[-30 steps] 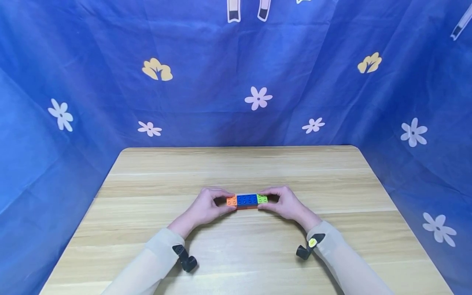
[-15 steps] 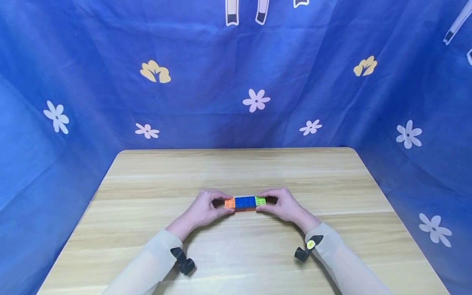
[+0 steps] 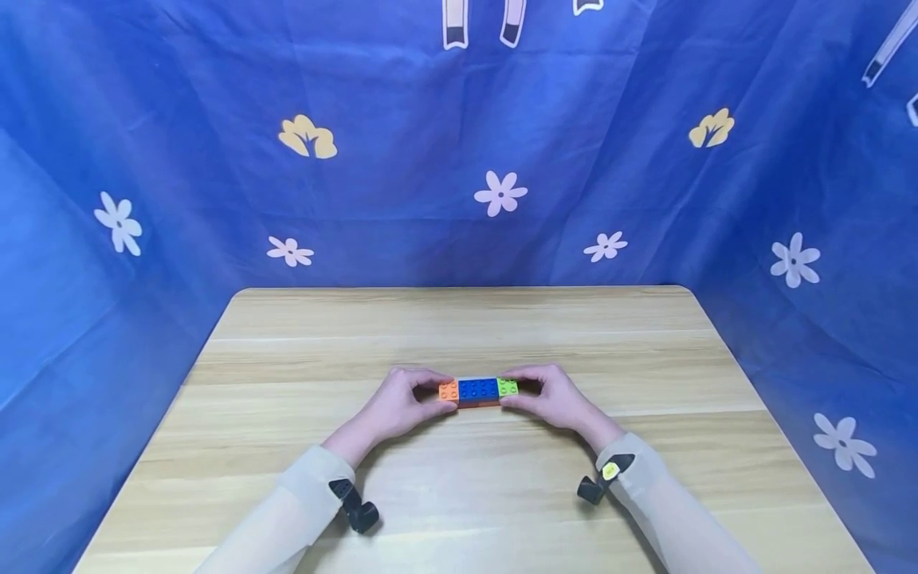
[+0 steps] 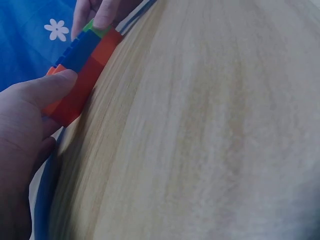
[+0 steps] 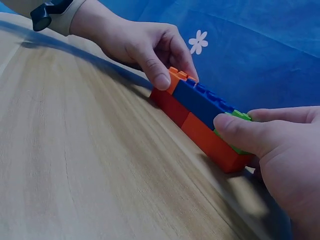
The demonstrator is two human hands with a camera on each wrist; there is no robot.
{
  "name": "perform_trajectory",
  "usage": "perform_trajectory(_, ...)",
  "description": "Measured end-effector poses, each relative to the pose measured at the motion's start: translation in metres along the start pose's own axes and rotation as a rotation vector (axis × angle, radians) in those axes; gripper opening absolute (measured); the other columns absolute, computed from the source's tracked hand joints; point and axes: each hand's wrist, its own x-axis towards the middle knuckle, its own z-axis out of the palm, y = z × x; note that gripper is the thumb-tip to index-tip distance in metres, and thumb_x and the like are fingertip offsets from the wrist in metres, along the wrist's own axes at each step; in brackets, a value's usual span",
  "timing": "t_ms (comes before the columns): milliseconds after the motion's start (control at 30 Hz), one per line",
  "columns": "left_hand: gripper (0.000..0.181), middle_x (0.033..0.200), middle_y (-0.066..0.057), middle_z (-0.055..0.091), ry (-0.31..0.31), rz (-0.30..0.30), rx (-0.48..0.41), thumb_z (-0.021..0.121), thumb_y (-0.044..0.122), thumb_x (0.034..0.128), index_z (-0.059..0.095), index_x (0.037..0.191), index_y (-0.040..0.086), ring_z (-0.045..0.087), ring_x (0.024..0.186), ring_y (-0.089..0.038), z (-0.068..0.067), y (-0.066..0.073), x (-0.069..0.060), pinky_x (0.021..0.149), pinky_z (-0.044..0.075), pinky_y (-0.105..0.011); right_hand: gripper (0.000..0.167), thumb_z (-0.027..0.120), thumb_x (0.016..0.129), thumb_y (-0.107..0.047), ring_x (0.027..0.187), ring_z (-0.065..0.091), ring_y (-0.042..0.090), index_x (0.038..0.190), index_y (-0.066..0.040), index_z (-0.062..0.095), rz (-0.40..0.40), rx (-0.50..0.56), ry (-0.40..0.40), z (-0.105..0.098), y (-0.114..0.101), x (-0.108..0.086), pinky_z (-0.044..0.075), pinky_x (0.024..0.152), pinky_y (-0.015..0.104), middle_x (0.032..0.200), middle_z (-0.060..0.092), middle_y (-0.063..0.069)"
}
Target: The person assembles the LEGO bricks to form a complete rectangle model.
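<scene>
A low two-layer stack of toy building bricks rests on the wooden table. Its top row has a small orange brick (image 3: 448,391), a longer blue brick (image 3: 478,389) and a small green brick (image 3: 507,387). Below them lie a red brick (image 5: 167,107) and an orange-red brick (image 5: 210,142), end to end. My left hand (image 3: 402,405) pinches the orange end between thumb and fingers. At the other end, my right hand (image 3: 552,399) pinches the green brick the same way. Fingertips behind the stack are partly hidden in the wrist views.
The light wooden table (image 3: 459,494) extends around the hands. A blue curtain (image 3: 387,175) with printed flowers stands behind it and at both sides. Each wrist wears a small black camera, such as the left one (image 3: 355,506).
The head view shifts slightly. Both hands keep their grip on the bricks, and the stack stays in the same place on the table.
</scene>
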Motion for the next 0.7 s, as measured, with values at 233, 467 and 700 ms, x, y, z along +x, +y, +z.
perform_trajectory(233,0.045,0.115,0.006,0.077,-0.002,-0.026,-0.004,0.091,0.036,0.0859,0.079,0.123,0.014,0.071,0.107,-0.008,0.0010,-0.0011,-0.0003,0.096,0.057,-0.035,0.048,0.089,0.090,-0.026,0.123,0.067,0.022,0.133,-0.009,0.075,0.000,0.063,0.000,-0.0020,0.0038,-0.0025,0.051,0.108,0.044,0.130,0.073,0.002)
perform_trajectory(467,0.055,0.124,0.004,0.075,-0.002,-0.043,-0.021,0.092,0.038,0.0853,0.076,0.131,0.013,0.069,0.118,-0.012,-0.0011,-0.0028,-0.0032,0.106,0.052,-0.037,0.048,0.088,0.091,-0.025,0.123,0.067,0.020,0.134,-0.009,0.074,-0.020,0.069,0.006,-0.0037,0.0036,-0.0051,0.051,0.107,0.044,0.131,0.073,0.000)
perform_trajectory(700,0.046,0.120,0.002,0.077,0.034,0.022,-0.038,0.091,0.030,0.0870,0.078,0.127,0.012,0.071,0.114,-0.017,-0.0031,-0.0043,-0.0071,0.103,0.055,-0.041,0.042,0.086,0.092,-0.020,0.119,0.069,0.021,0.132,-0.010,0.076,-0.008,0.087,0.028,-0.0057,0.0007,-0.0099,0.055,0.102,0.040,0.129,0.074,0.001)
